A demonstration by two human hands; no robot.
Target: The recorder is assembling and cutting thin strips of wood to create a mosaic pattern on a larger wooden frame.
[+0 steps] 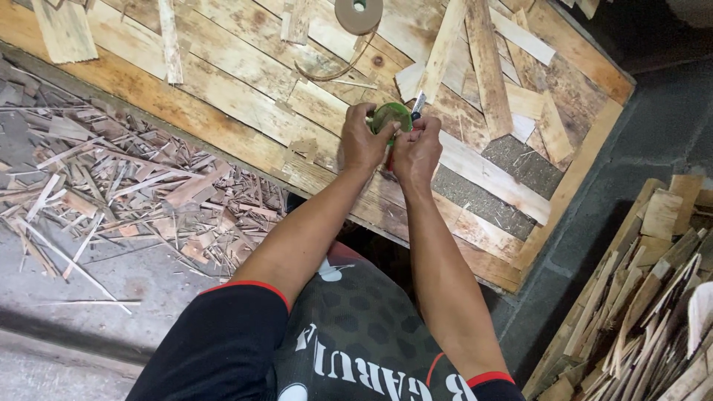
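My left hand and my right hand meet over the wooden pallet table. Together they grip a small round green thing, which looks like a roll of tape or a lid. A thin blade-like tool with a dark handle pokes up between my fingers by the right hand. Most of the green thing is covered by my fingers.
A brown tape roll with a loose strip lies at the table's far side. Loose wooden slats lie on the table's right part. Wood scraps litter the floor at left. Stacked wood pieces stand at right.
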